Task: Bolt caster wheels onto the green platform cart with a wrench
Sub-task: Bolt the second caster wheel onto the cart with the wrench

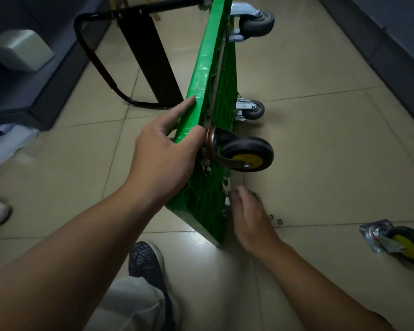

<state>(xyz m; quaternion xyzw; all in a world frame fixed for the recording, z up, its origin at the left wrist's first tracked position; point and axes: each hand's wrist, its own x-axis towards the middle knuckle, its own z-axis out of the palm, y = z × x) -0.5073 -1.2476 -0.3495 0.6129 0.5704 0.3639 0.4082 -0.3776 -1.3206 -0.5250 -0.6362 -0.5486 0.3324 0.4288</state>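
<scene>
Cart (207,75) on edge on floor (320,144), loose caster (398,243) right, nuts (275,219) between

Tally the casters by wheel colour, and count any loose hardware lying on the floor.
Grey-wheel casters, bolted on the green platform cart: 2
Yellow-hub casters, one on the cart, one loose on the floor: 2
Small nuts or washers on the floor: 2
Total: 6
</scene>
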